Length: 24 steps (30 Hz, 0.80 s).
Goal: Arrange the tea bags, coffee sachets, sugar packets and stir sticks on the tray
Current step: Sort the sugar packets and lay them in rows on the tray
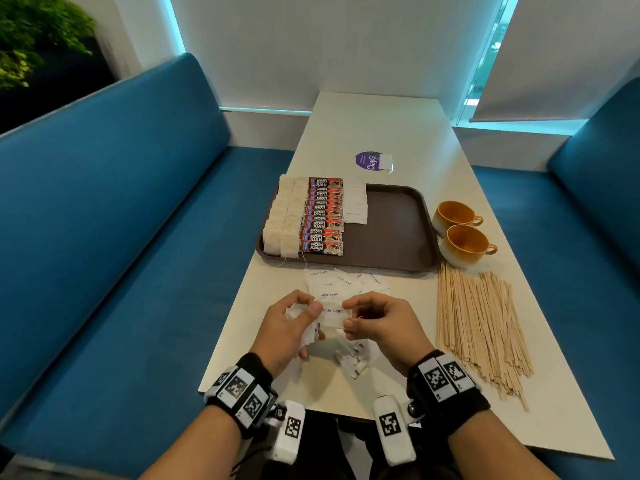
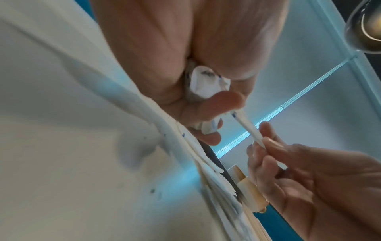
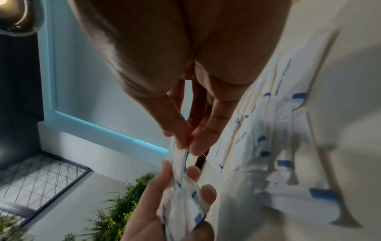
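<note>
Sugar packet (image 1: 331, 315): white paper, blue "white sugar" print, held flat above the near end of the table (image 1: 388, 126), its long axis running left to right between the two hands. The left hand (image 1: 289, 329) pinches its left end with the thumb while its curled fingers also grasp a small stack of further packets (image 3: 185, 202). The right hand (image 1: 375, 322) pinches the right end between thumb and fingertips (image 2: 274, 143).

Loose sugar packets (image 1: 341, 284) lie scattered on the table just beyond the hands, and a few more (image 1: 353, 362) lie below them (print on those is too blurred to read).

The brown tray (image 1: 394, 230) sits further back. On its left part, from left to right: rows of tea bags (image 1: 282, 221), a column of red coffee sachets (image 1: 323, 218) lying crosswise, and a short column of sugar packets (image 1: 356, 206). The right part of the tray is bare.

Right of the tray stand two orange cups (image 1: 462, 233), touching each other. Near them, wooden stir sticks (image 1: 479, 323) lie in a loose fan on the table, long axes running from the cups toward the near edge.

A purple round sticker (image 1: 369, 161) lies beyond the tray.
</note>
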Each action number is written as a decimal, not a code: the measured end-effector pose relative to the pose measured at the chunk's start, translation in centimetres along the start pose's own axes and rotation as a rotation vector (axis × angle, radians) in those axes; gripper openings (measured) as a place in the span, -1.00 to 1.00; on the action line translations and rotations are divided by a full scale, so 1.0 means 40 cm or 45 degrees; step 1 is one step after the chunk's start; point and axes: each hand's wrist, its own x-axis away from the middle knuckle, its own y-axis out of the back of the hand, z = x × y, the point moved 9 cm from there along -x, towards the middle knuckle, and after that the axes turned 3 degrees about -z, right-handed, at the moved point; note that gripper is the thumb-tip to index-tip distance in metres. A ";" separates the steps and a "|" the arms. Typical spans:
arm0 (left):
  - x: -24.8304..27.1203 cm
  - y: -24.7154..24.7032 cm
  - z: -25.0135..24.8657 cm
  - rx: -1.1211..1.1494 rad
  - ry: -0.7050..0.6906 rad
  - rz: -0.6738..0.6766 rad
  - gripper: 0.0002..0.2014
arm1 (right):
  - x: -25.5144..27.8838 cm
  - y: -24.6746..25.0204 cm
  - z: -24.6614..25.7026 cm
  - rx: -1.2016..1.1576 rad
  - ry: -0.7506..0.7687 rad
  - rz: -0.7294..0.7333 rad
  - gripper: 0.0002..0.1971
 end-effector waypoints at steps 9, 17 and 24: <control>-0.053 -0.026 0.011 -0.025 0.075 0.049 -0.92 | -0.035 0.040 0.001 0.251 -0.051 -0.120 -0.66; -0.085 0.065 0.002 0.258 0.252 -0.077 -0.61 | -0.166 0.121 0.114 0.344 0.041 -0.275 -0.72; -0.064 0.081 0.022 0.232 0.326 -0.085 -0.53 | -0.397 0.159 0.198 0.283 0.056 -0.285 -0.72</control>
